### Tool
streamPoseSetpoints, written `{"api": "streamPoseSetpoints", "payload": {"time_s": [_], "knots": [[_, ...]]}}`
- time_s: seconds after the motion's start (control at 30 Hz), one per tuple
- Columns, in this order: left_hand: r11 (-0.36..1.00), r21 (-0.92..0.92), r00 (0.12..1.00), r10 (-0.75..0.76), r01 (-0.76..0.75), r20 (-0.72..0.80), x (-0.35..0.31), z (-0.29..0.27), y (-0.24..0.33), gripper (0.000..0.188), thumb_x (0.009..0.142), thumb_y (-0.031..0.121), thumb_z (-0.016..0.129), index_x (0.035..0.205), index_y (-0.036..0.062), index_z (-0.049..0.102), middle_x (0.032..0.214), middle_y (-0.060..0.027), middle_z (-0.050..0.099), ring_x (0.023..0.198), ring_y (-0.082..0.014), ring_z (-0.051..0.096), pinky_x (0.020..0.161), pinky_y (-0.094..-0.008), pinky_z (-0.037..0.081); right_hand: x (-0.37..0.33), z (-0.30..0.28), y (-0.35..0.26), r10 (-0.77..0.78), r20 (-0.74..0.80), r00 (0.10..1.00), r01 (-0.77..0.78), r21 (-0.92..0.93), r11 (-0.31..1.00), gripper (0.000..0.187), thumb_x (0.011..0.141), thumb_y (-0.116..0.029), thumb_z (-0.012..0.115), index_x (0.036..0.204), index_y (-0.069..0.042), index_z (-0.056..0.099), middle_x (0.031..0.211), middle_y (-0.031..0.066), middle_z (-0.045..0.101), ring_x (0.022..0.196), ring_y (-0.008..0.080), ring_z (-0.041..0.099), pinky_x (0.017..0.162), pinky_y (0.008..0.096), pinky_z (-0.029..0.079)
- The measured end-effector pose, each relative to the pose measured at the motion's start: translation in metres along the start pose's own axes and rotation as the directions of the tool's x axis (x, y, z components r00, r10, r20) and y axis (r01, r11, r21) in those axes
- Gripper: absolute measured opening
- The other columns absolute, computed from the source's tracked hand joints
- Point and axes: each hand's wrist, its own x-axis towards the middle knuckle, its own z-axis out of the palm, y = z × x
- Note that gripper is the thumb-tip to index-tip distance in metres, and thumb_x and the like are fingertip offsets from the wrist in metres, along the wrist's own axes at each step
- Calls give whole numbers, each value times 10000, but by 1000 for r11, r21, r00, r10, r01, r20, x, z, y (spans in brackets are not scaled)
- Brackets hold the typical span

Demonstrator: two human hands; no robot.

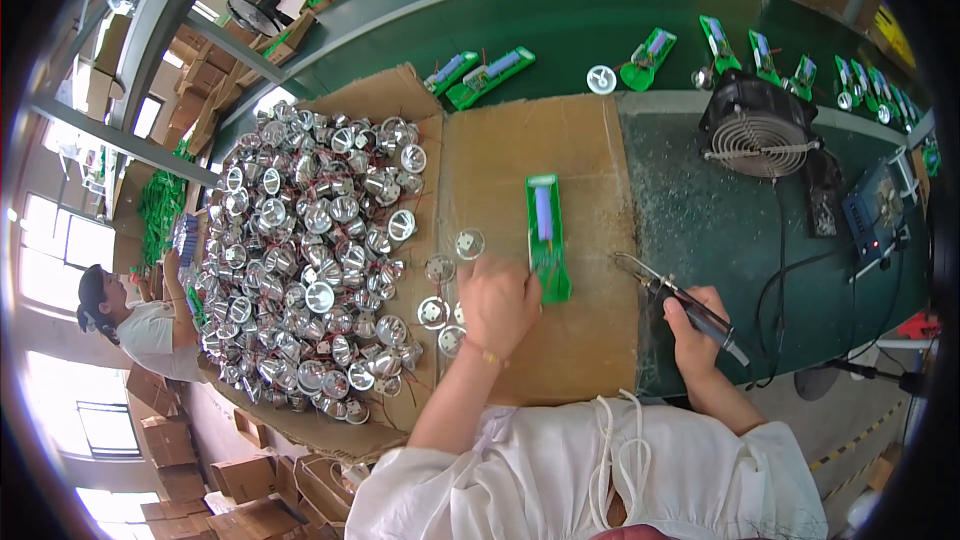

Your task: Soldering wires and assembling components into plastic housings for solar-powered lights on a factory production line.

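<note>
The case (556,285), green and open-topped, lies on the cardboard (590,350) in front of the person, wide end nearest the body and purple cell (544,210) facing up. This orientation presumably keeps its interior accessible to both hands.

Left hand (497,305): positioned at the lower left edge of the case, fingers bent. Blur and the back of the hand conceal the fingertips; whether this grip pinches, presses or merely touches cannot be told. The location would suit steadying the case or handling a small part.

Right hand (698,348): grip closed around the handle of the iron (712,324). The tip points toward the case but is apart from it, which likely keeps the heat clear of the left fingers.

Reflectors (318,297) are heaped to the left, with loose discs (433,313) beside the left hand, probably for short reach. The fan (762,140) stands on the counter (690,165) at the right rear, perhaps for fumes. The blue unit (868,215) sits farther right, apparently placed to leave the cable slack.
</note>
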Motion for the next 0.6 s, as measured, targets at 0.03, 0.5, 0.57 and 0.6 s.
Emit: {"api": "streamPoseSetpoints", "payload": {"time_s": [0.03,0.5,0.57,0.6], "knots": [[990,134,992,-48,32,117,29,6,1,200,731,237,584,606,83,612,674,-76,591,757,-241,548,669,-390,387,0,2,4,28,-28,999,-29,-20,999,167,774,-74,641,746,-19,486,661,48,529,578,82,473,532,219,384],[178,-926,845,380,333,377,65,-115,29,507,898,446,438,1109,-5,534,1028,-94,572,926,-160,536,819,-296,422,-7,6,17,102,-81,992,-102,3,995,129,811,-93,607,851,-18,510,709,20,513,633,83,485,580,215,395],[-65,-880,703,631,470,329,24,-149,21,700,864,586,373,1262,11,399,1209,-124,465,1037,-209,499,879,-330,384,-7,7,15,-49,-109,993,40,-85,996,140,829,-122,586,864,-12,508,689,18,507,618,83,476,575,214,386],[-209,-809,630,740,549,236,10,-158,16,794,835,650,354,1311,15,325,1288,-130,399,1085,-224,472,892,-341,370,-6,5,22,42,-120,992,-47,-39,998,138,831,-124,581,864,-11,509,688,18,506,612,82,471,572,212,382]]}}
